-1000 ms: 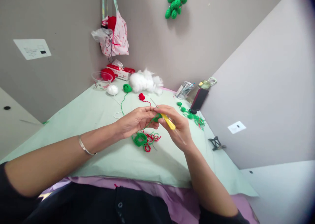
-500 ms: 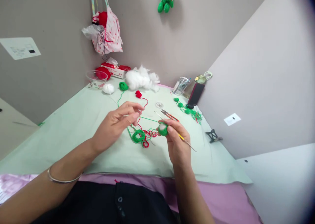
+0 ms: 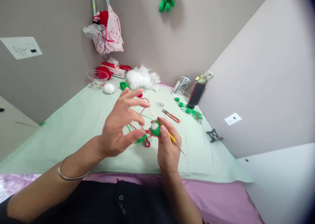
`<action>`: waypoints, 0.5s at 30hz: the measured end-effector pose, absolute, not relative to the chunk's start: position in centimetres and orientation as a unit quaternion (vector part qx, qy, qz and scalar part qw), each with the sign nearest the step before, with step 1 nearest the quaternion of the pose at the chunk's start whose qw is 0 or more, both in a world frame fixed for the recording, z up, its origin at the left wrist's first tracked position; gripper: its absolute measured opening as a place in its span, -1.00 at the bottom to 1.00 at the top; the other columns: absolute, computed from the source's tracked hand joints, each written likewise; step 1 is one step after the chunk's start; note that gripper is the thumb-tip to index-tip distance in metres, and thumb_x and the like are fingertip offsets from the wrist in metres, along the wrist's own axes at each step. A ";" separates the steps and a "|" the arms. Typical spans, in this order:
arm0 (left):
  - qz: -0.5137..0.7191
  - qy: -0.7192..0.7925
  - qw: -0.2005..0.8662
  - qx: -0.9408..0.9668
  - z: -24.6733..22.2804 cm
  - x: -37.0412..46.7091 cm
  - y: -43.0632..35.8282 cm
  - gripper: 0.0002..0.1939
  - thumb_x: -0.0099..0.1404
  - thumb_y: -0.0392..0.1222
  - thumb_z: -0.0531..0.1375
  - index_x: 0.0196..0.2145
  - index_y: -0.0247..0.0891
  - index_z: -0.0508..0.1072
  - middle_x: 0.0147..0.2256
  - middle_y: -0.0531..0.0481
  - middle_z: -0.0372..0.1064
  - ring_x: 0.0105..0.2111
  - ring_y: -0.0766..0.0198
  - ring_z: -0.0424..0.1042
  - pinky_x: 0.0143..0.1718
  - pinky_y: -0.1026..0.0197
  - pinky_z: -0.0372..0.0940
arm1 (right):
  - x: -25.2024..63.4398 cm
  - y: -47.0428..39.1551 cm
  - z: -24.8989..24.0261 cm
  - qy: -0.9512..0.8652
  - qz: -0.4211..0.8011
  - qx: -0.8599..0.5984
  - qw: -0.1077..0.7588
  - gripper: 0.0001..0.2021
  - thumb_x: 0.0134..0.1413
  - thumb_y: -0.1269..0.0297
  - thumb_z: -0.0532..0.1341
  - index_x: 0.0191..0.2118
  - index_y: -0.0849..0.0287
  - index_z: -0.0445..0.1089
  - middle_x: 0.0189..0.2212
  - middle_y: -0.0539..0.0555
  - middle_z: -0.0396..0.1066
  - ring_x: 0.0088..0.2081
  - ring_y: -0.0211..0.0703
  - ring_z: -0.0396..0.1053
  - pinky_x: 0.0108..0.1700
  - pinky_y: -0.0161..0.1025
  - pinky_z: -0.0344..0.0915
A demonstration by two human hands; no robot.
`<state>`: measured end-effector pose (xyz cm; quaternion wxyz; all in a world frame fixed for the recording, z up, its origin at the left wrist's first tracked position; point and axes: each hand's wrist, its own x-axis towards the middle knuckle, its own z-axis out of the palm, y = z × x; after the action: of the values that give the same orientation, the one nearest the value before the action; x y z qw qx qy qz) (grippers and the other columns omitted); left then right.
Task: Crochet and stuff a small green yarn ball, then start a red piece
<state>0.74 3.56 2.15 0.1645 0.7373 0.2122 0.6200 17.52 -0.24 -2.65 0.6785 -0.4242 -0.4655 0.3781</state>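
My right hand (image 3: pixel 169 145) grips a small green crocheted piece (image 3: pixel 155 131) with white stuffing showing at its opening. The same hand holds a crochet hook (image 3: pixel 172 138) with a yellow grip, slanting across the piece. My left hand (image 3: pixel 124 122) is raised just left of it, fingers spread, thumb and fingertips apart. A strand of green yarn (image 3: pixel 147 117) runs from the piece toward my left hand; whether it passes over a finger I cannot tell. Below lies a tangle of green and red yarn (image 3: pixel 147 142), partly hidden by the left hand.
Thread snips (image 3: pixel 171 115) and a small clear disc of rings (image 3: pixel 160 104) lie beyond the right hand. Small green crocheted pieces (image 3: pixel 188 111) sit at the right. White stuffing (image 3: pixel 142 79), a white yarn ball (image 3: pixel 109 88), a plastic tub (image 3: pixel 97 79) and a phone (image 3: pixel 197 93) stand at the back.
My left hand has opened from bent, gathered fingers to a wide spread. My right hand has shifted left and slightly nearer it, carrying the green piece and the hook.
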 end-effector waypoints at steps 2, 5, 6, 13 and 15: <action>0.551 0.229 0.000 0.803 0.8 0.7 3.7 -0.68 0.40 0.04 0.21 -0.44 -0.18 0.50 0.10 -0.10 0.49 0.39 -0.12 0.12 0.45 -0.26 -0.29 | 17.4 -0.2 -2.7 -0.458 0.375 -0.432 0.680 -0.75 0.26 0.10 0.29 -0.03 0.00 0.60 0.00 0.09 0.58 0.03 -0.04 0.53 0.15 0.01 0.40; 0.484 0.319 -0.071 0.812 -0.6 1.1 3.3 -0.68 0.43 0.07 0.17 -0.22 -0.22 0.56 0.25 -0.24 0.35 0.44 -0.24 -0.05 0.42 -0.37 -0.30 | 17.0 -0.3 -2.7 -0.460 0.358 -0.447 0.678 -0.74 0.26 0.09 0.28 -0.02 0.01 0.60 0.01 0.09 0.59 0.04 -0.05 0.53 0.16 -0.02 0.41; 0.473 0.338 -0.077 0.810 -0.9 1.3 3.0 -0.64 0.41 0.10 0.18 -0.12 -0.25 0.55 0.26 -0.29 0.32 0.45 -0.28 -0.08 0.40 -0.41 -0.28 | 16.7 -0.4 -2.7 -0.465 0.345 -0.452 0.678 -0.73 0.27 0.09 0.28 -0.02 0.02 0.60 0.00 0.09 0.59 0.04 -0.05 0.53 0.15 -0.04 0.43; 0.526 0.348 -0.095 0.770 -1.2 2.4 1.7 -0.37 0.30 -0.14 0.34 0.27 -0.23 0.31 -0.06 -0.19 0.46 0.08 -0.05 0.38 0.25 -0.20 0.18 | 15.5 -0.8 -2.3 -0.491 0.276 -0.463 0.684 -0.75 0.29 0.14 0.26 -0.01 0.04 0.59 -0.01 0.10 0.58 0.02 -0.09 0.53 0.06 -0.12 0.49; 0.545 0.342 -0.096 0.759 -1.2 2.5 1.4 -0.36 0.30 -0.19 0.35 0.28 -0.21 0.30 -0.12 -0.15 0.47 0.00 -0.01 0.40 0.16 -0.10 0.26 | 15.3 -0.8 -2.2 -0.491 0.273 -0.459 0.689 -0.76 0.30 0.15 0.25 -0.02 0.04 0.59 -0.03 0.09 0.58 0.02 -0.09 0.52 0.06 -0.13 0.48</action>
<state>2.53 1.43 -1.19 -0.0961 0.7593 0.3421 0.5451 15.30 -0.83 -2.23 0.6888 -0.4588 -0.4906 0.2727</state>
